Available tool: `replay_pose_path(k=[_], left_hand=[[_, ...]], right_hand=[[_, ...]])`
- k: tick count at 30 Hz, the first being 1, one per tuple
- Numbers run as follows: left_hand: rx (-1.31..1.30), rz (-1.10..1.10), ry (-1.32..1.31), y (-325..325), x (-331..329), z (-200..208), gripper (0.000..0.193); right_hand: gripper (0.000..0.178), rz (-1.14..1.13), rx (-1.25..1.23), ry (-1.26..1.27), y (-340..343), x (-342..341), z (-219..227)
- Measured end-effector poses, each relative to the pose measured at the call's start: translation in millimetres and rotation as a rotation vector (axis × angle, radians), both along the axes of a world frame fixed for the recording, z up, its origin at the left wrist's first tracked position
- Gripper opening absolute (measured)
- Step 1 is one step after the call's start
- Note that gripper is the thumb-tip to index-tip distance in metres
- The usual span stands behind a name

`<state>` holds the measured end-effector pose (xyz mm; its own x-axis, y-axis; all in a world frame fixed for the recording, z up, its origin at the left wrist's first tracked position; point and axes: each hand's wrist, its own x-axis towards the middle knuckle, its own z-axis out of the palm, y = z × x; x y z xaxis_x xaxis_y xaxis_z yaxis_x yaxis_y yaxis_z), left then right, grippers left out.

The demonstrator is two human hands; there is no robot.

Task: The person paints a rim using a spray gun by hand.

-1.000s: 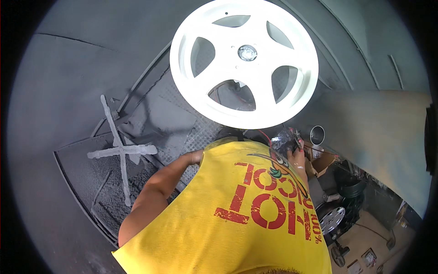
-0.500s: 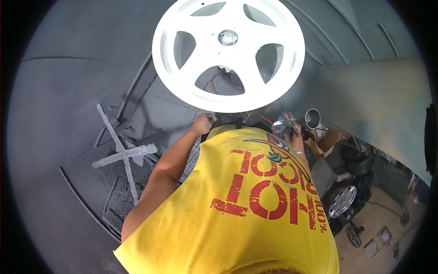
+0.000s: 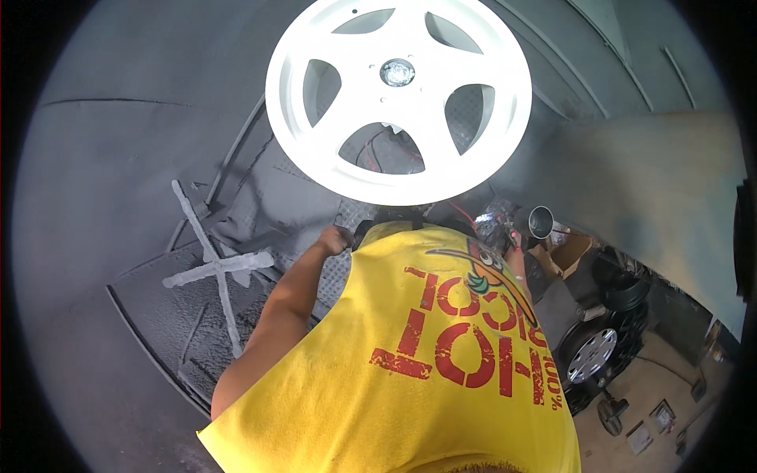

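A glossy white wheel rim (image 3: 398, 169) with broad spokes fills the upper middle, facing me. Below its lower edge, left of my waist, my left hand (image 3: 337, 239) is curled into a loose fist, with nothing visible in it. On the right, my right hand (image 3: 516, 254) shows only in part past my yellow shirt (image 3: 465, 394). Its fingers are bent at a shiny foil-like object (image 3: 490, 227) with red on it, too small and covered to name. Beside that stands a grey open-topped cylinder (image 3: 540, 223).
A grey-coated cross-shaped stand (image 3: 218, 266) lies at left on a dusty panel. An open cardboard box (image 3: 569, 256) sits right of my hand. Beyond it are a silver-spoked wheel (image 3: 591, 355) and dark tyres (image 3: 623, 292). A pale curved panel (image 3: 654, 181) rises at right.
My left hand has moved left and slightly down, away from my waist. Less of my right hand shows past the shirt. The white rim appears slightly lower and farther right in view.
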<state>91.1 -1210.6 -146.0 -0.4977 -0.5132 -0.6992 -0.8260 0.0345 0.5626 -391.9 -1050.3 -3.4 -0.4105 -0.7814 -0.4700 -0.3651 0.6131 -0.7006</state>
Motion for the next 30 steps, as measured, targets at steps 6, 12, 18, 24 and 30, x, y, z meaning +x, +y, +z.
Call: replay_pose_path(k=[6, 12, 18, 24, 30], left_hand=[[0.038, 0.495, 0.077, -16, -60, 42, 0.019], [0.035, 1.589, 0.758, -102, -91, 61, 0.029], [-0.016, 1.492, 0.829, -110, -96, 66, 0.039], [0.163, 1.478, 0.688, -59, -131, 86, 0.041], [0.437, 1.01, 0.662, -24, -135, 60, 0.029]], right_hand=[[0.059, 0.186, -0.175, 0.065, -10, -17, -15], [0.055, 0.2, -0.189, 0.262, -51, -26, 58], [0.036, 0.199, -0.426, 0.505, -100, -41, 174], [0.029, 0.114, -0.391, 0.262, -132, -22, 304], [0.026, 0.255, -0.26, 0.374, -182, -10, 361]])
